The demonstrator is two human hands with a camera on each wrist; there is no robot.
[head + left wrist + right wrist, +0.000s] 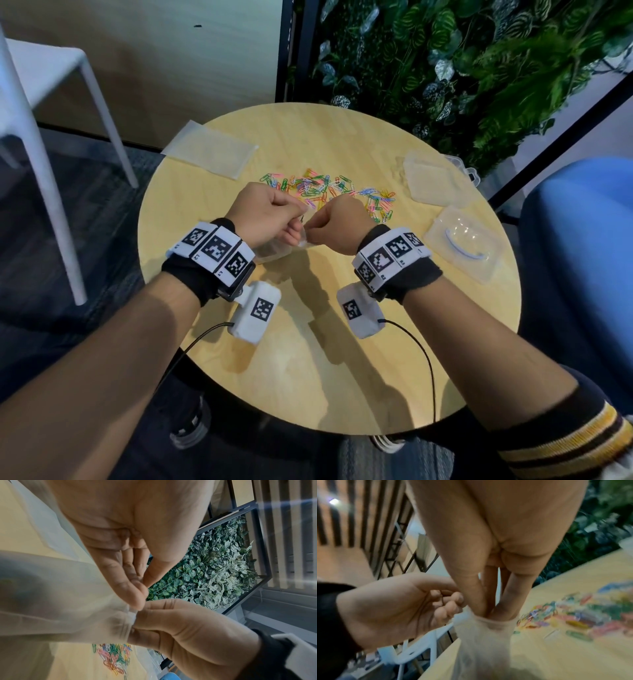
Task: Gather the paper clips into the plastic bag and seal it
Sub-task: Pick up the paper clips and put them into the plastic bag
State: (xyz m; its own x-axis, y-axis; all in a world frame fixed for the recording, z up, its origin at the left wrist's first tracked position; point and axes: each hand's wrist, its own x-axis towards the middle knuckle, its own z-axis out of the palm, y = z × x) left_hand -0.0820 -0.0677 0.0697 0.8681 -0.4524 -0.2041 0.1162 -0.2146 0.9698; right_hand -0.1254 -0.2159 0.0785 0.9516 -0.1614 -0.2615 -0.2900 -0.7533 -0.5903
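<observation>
No legible text or brands; only black/white square code markers on the wrist bands (214, 248) and on the white wrist-cam housings. L hand (263, 214) and R hand (337, 224) meet above the near-centre of the round wooden table (308, 359), both curled, each pinching the top edge of a small clear plastic bag (274, 251) between thumb and fingers; bag hangs below them. R wrist view: R fingers (510, 599) tucked into the bag mouth, L fingertips clamped on the rim beside them. Bag contents: cannot tell, film cloudy and blurred. Paper clips (329, 190), multi-colour, lie loose in a spread pile on the table just beyond the hands. Far left: flat stack of clear bags (209, 149). Far right: another stack of clear bags (433, 180), partly over a clear plastic box (471, 173). Right, nearer: clear zip pouch (462, 245), blue curved line visible on or in it, otherwise contents unclear
</observation>
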